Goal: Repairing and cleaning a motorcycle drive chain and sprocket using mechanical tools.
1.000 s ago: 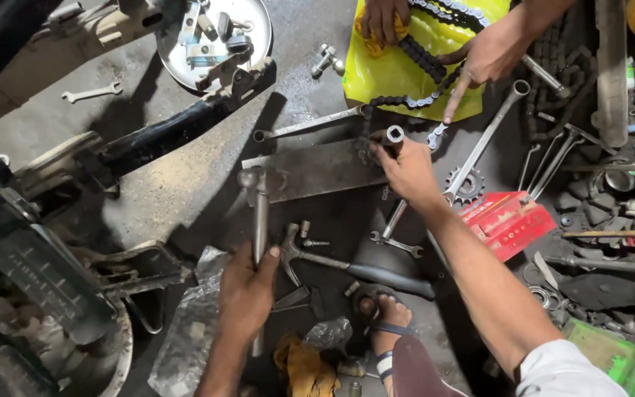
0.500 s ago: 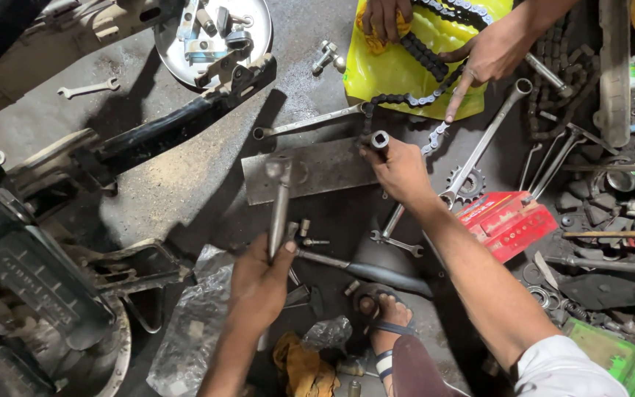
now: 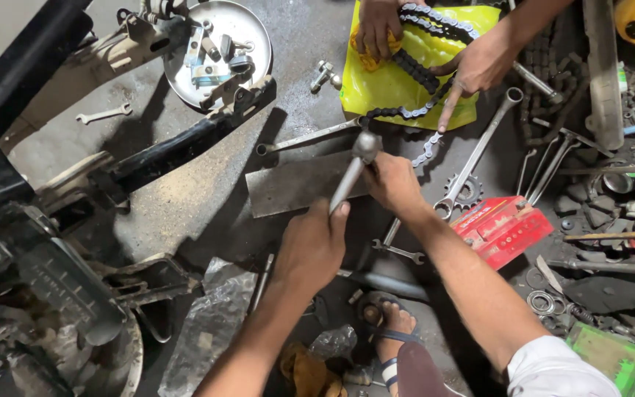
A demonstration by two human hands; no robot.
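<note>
— Swinging up since a moment ago, is it, that hammer (image 3: 352, 170)?
— Yes. Earlier its head was lying lower on the metal plate (image 3: 288, 185); now it is sitting at the plate's top edge, near the black chain (image 3: 414, 73). The left hand (image 3: 310, 246) is clenching the handle's lower end.
— And the right hand (image 3: 392, 180)?
— It is curling just beside the hammer head, fingers closed on something I cannot make out.
— What is holding things around there?
— A round metal dish (image 3: 255, 33) on the floor is carrying small brackets and bolts. A red case (image 3: 505, 228) is lying to the right, beside a long wrench (image 3: 479, 151) and a sprocket (image 3: 468, 192).
— Whose hands are those at the top?
— Another person's hands (image 3: 479, 66) are handling the chain over a yellow bag (image 3: 398, 92).
</note>
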